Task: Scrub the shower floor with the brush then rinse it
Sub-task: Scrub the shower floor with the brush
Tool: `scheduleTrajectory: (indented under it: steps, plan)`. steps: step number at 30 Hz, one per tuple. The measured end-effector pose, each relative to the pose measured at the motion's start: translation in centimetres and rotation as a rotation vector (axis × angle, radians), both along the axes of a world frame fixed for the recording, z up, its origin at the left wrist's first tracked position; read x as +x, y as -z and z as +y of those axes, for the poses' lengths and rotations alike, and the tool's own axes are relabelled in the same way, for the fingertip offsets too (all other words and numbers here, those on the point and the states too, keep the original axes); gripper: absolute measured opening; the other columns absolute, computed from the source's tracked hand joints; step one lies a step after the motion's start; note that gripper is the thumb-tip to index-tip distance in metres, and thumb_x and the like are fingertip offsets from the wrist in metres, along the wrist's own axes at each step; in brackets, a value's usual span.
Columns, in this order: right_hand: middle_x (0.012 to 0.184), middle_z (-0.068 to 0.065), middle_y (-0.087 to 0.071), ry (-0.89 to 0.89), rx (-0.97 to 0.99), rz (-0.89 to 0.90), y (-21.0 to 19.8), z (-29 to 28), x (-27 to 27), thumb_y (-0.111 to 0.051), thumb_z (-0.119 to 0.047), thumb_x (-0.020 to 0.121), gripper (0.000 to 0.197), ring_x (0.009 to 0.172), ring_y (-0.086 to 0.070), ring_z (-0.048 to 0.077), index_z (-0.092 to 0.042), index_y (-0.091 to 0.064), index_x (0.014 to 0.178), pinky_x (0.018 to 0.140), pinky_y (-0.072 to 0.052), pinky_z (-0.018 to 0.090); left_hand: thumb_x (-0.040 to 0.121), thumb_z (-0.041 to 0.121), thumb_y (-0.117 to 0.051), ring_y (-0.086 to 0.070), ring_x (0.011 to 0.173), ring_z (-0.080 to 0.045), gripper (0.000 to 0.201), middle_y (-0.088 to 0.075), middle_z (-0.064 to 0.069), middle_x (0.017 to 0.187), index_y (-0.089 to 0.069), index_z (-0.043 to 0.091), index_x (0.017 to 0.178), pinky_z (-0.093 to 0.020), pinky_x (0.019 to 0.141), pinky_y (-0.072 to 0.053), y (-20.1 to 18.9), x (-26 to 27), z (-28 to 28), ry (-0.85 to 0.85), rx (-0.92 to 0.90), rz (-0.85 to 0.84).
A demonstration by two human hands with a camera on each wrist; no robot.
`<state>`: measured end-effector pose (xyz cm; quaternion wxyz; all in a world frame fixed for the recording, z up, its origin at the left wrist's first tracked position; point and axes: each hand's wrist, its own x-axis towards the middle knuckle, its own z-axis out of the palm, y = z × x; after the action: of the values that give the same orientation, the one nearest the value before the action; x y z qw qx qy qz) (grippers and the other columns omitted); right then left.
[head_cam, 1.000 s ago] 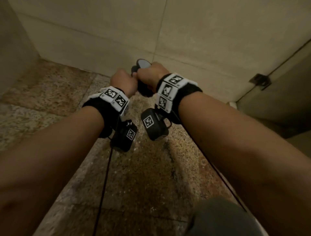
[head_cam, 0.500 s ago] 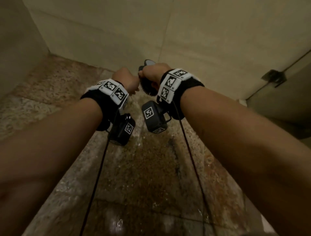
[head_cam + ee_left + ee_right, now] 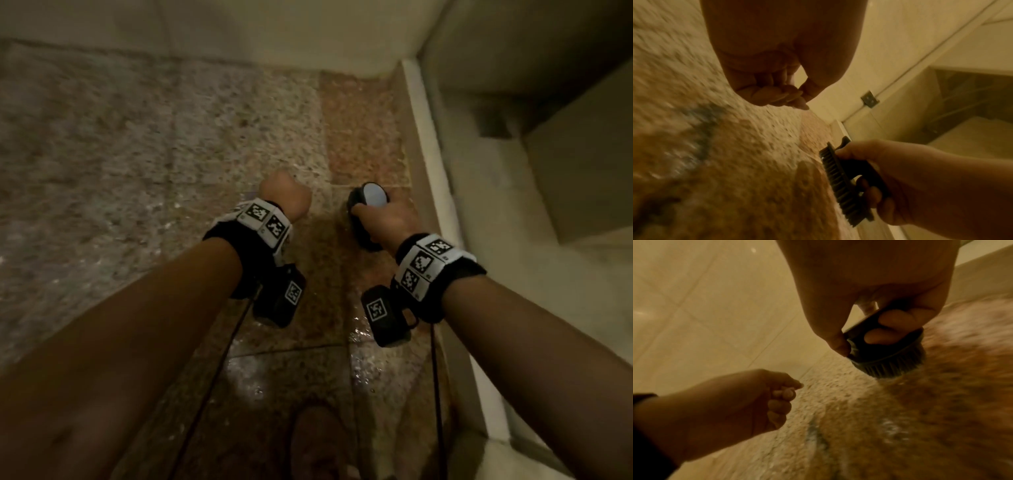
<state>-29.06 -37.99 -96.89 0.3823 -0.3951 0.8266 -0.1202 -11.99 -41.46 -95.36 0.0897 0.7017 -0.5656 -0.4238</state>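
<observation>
A dark scrub brush (image 3: pixel 371 202) with a round grey top and a loop handle is gripped by my right hand (image 3: pixel 387 219), fingers through the handle (image 3: pixel 890 324). Its bristles (image 3: pixel 890 368) point down at the wet, speckled shower floor (image 3: pixel 137 154); whether they touch it I cannot tell. My left hand (image 3: pixel 286 195) hovers a short way to the brush's left, curled into a fist (image 3: pixel 777 94) with nothing in it. In the left wrist view the brush (image 3: pixel 840 181) is tilted, bristles facing the floor.
A raised pale curb (image 3: pixel 431 171) runs along the floor's right edge, close to the brush. Beyond it is a glass door with a metal hinge (image 3: pixel 869 99). Tiled wall (image 3: pixel 274 20) closes the far side. A foot (image 3: pixel 315 442) stands on the floor below my arms.
Both hands were together on the brush by the far wall. Now the left hand has let go and they are apart; the right hand has carried the brush towards the curb.
</observation>
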Motion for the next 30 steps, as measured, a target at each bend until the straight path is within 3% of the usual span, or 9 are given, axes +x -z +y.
scheduleTrajectory:
  steps: [4,6,9,14,18,20,22,25,30]
  plan:
    - [0.117,0.01,-0.057,0.086,0.045,0.141,1.6,4.9,-5.8,-0.058,-0.046,0.09,0.081,0.081,-0.055,0.028,-0.016,-0.014,0.151,0.064,-0.048,0.034,0.094,0.016,-0.045,-0.039,0.053,-0.023,0.032,-0.04,-0.011,0.062,-0.041,0.007,0.064,-0.042,0.05,-0.03,0.5,-7.1,1.9,0.145,0.04,0.07]
    - [0.123,0.017,-0.056,0.095,0.099,0.218,2.5,7.6,-7.2,-0.056,-0.045,0.092,0.083,0.087,-0.058,0.034,-0.012,-0.009,0.152,0.063,-0.045,0.033,0.094,0.014,-0.045,-0.043,0.052,-0.029,0.033,-0.041,-0.02,0.061,-0.048,0.002,0.063,-0.037,0.047,-0.037,0.8,-9.3,2.6,0.225,0.072,0.054]
    - [0.135,0.017,-0.05,0.09,0.154,0.199,4.0,9.4,-6.8,-0.056,-0.042,0.093,0.079,0.109,-0.058,0.036,-0.008,-0.015,0.15,0.069,-0.045,0.032,0.095,0.015,-0.045,-0.023,0.044,-0.019,0.045,-0.026,-0.007,0.051,-0.029,0.013,0.053,-0.025,0.042,-0.02,1.4,-10.8,3.2,0.287,0.053,0.038]
    - [0.135,0.015,-0.05,-0.1,0.044,0.062,5.7,6.7,-1.1,-0.055,-0.04,0.093,0.07,0.112,-0.056,0.032,-0.006,-0.026,0.147,0.074,-0.047,0.031,0.096,0.018,-0.042,-0.032,0.049,-0.021,0.043,-0.033,-0.007,0.054,-0.031,0.012,0.055,-0.027,0.044,-0.026,2.1,-7.9,1.8,0.273,-0.026,-0.126]
    - [0.075,0.003,-0.042,-0.326,0.032,-0.118,6.4,2.8,6.2,-0.044,-0.021,0.102,0.016,0.06,-0.037,0.015,-0.007,-0.046,0.093,0.047,-0.032,0.017,0.092,0.014,-0.046,-0.029,0.048,-0.02,0.037,-0.031,-0.007,0.055,-0.031,0.013,0.058,-0.027,0.045,-0.023,2.1,-3.3,-0.2,0.16,-0.038,-0.23]
    - [0.069,0.0,-0.036,-0.392,-0.003,-0.184,7.2,1.9,8.3,-0.046,-0.018,0.1,0.027,0.057,-0.032,0.013,-0.018,-0.038,0.074,0.052,-0.032,0.021,0.092,0.014,-0.047,-0.027,0.047,-0.021,0.038,-0.029,-0.008,0.053,-0.033,0.012,0.057,-0.028,0.045,-0.023,1.9,-1.3,-0.4,0.122,-0.019,-0.252]
    - [0.076,-0.001,-0.037,-0.281,-0.042,-0.226,6.9,1.7,8.5,-0.056,-0.032,0.093,0.024,0.063,-0.035,0.015,-0.019,-0.036,0.087,0.054,-0.028,0.021,0.092,0.017,-0.047,-0.038,0.053,-0.025,0.032,-0.038,-0.01,0.056,-0.044,0.007,0.062,-0.03,0.049,-0.027,1.7,0.6,-0.3,0.097,-0.032,-0.268]
    - [0.1,0.003,-0.047,0.015,-0.11,-0.227,5.8,1.3,5.0,-0.06,-0.053,0.084,0.057,0.079,-0.05,0.023,-0.024,-0.036,0.127,0.063,-0.041,0.028,0.093,0.022,-0.046,-0.049,0.067,-0.027,0.026,-0.051,-0.012,0.067,-0.056,0.004,0.077,-0.03,0.056,-0.031,1.8,2.9,-0.3,0.088,-0.046,-0.298]
    - [0.138,0.016,-0.049,0.133,-0.028,0.057,5.9,1.1,1.0,-0.057,-0.046,0.09,0.092,0.115,-0.055,0.037,-0.013,0.0,0.154,0.093,-0.05,0.048,0.09,0.016,-0.048,-0.033,0.05,-0.021,0.03,-0.038,-0.01,0.059,-0.039,0.011,0.061,-0.028,0.049,-0.026,2.6,4.3,-1.3,0.059,-0.055,-0.267]
